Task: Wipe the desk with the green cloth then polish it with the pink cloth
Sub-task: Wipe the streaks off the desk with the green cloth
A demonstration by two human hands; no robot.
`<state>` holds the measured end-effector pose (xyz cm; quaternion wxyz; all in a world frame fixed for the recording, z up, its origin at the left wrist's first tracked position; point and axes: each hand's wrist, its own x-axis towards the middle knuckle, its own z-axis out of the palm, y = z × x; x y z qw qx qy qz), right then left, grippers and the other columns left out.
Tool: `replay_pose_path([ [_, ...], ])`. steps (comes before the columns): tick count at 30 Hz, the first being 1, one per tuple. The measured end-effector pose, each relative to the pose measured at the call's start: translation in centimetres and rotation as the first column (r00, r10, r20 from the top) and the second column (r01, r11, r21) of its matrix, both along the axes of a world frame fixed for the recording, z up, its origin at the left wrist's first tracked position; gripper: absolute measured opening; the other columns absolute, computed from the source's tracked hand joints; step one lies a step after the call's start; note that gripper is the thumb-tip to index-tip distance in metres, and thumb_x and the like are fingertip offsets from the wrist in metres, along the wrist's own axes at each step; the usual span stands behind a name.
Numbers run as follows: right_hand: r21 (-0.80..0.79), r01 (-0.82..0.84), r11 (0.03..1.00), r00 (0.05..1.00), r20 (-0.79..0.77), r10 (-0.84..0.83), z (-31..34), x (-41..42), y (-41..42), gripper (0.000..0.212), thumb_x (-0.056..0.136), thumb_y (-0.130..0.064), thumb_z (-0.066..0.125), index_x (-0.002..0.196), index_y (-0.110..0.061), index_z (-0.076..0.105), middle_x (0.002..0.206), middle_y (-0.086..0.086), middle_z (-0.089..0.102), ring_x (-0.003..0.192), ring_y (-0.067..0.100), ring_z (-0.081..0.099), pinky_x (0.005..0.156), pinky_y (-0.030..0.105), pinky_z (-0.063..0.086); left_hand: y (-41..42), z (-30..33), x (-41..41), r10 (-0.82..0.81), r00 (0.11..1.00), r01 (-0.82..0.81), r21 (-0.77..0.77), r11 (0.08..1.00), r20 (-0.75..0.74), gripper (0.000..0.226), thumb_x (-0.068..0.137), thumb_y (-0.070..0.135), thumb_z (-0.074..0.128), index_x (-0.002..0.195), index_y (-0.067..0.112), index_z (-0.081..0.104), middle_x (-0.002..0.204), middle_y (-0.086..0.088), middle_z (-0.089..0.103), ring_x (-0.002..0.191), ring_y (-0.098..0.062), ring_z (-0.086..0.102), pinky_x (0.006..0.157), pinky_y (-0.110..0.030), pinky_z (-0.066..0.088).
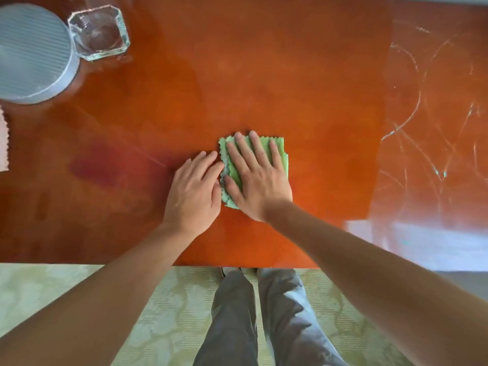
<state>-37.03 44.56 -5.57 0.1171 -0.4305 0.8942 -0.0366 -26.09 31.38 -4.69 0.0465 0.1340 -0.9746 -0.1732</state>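
Near desk's front edge: green cloth (280,151), folded, lies flat on the desk (303,88), at mid-width.
Right hand (257,178): palm down on the cloth, fingers (256,146) straight and slightly spread, tips reaching its far edge.
Left hand (194,190): flat on the desk just beside the cloth, fingers together and straight, touching its left edge.
Pink cloth (3,143): at the far left edge, mostly out of view.
Back left: glass dish (99,31) beside a ribbed grey tin (31,52).

Likely home room: glossy orange wooden desk (264,75), glass ashtray (99,33), patterned pale-green carpet (52,286).
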Motion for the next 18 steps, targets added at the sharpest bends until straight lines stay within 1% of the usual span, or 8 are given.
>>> replay_pose_path([
  [3, -0.027, -0.031, 0.999, 0.999, 0.019, 0.032, -0.3, 5.7, 0.8, 0.069, 0.104, -0.053, 0.021, 0.162, -0.015, 0.017, 0.17, 0.004, 0.013, 0.157, 0.028, 0.0, 0.126, 0.053, 0.0, 0.5, 0.1, 1.9, 0.025, 0.999, -0.024, 0.056, 0.998, -0.025, 0.023, 0.088, -0.003, 0.058, 0.109, 0.0, 0.067, 0.135, -0.018, 0.063, 0.132, -0.034, 0.055, 0.111, -0.049, 0.043],
  [5, -0.033, -0.045, 0.998, 0.999, 0.019, 0.046, -0.5, 7.9, 1.8, 0.069, 0.104, -0.052, 0.025, 0.162, -0.014, 0.02, 0.17, 0.005, 0.014, 0.157, 0.028, 0.002, 0.126, 0.054, 0.003, 0.8, -0.1, 3.3, -0.002, 0.999, 0.003, 0.037, 0.999, -0.043, 0.014, 0.086, -0.004, 0.059, 0.097, 0.002, 0.066, 0.132, -0.017, 0.064, 0.13, -0.034, 0.057, 0.108, -0.049, 0.045],
  [7, -0.022, -0.056, 0.998, 0.998, 0.017, 0.057, -0.5, 8.6, 2.7, 0.069, 0.104, -0.052, 0.027, 0.162, -0.015, 0.02, 0.17, 0.004, 0.013, 0.157, 0.028, 0.001, 0.126, 0.054, 0.004, 0.8, -0.1, 4.2, -0.02, 0.997, 0.022, 0.015, 1.0, -0.069, 0.011, 0.084, -0.003, 0.062, 0.091, 0.005, 0.065, 0.129, -0.015, 0.065, 0.125, -0.033, 0.059, 0.105, -0.049, 0.045],
  [12, -0.017, -0.076, 0.997, 0.996, 0.041, 0.077, -0.4, 8.8, 4.2, 0.068, 0.104, -0.053, 0.029, 0.162, -0.018, 0.018, 0.17, 0.001, 0.01, 0.158, 0.024, -0.001, 0.126, 0.053, 0.003, 1.7, 0.3, 3.8, -0.005, 0.996, 0.003, -0.03, 1.0, -0.086, 0.01, 0.082, 0.001, 0.062, 0.085, 0.01, 0.062, 0.126, -0.012, 0.063, 0.114, -0.031, 0.059, 0.101, -0.048, 0.04],
  [15, -0.037, -0.015, 0.999, 0.999, 0.033, 0.016, -0.8, 8.6, 5.4, 0.07, 0.104, -0.055, 0.032, 0.163, -0.019, 0.017, 0.17, 0.001, 0.011, 0.158, 0.023, -0.002, 0.126, 0.052, 0.002, 3.0, 0.1, 2.7, -0.027, 0.994, 0.023, -0.039, 0.999, -0.104, 0.012, 0.081, 0.002, 0.06, 0.087, 0.012, 0.06, 0.13, -0.01, 0.061, 0.118, -0.028, 0.055, 0.105, -0.049, 0.034],
  [18, -0.069, 0.036, 0.997, 0.999, 0.029, -0.034, -0.9, 8.1, 6.8, 0.07, 0.104, -0.054, 0.033, 0.162, -0.018, 0.019, 0.17, 0.003, 0.014, 0.158, 0.025, 0.002, 0.127, 0.052, 0.003, 4.4, 0.0, 1.4, -0.03, 0.994, 0.025, -0.051, 0.998, -0.102, 0.013, 0.085, 0.01, 0.049, 0.089, 0.014, 0.061, 0.132, -0.006, 0.06, 0.121, -0.025, 0.056, 0.109, -0.049, 0.028],
])
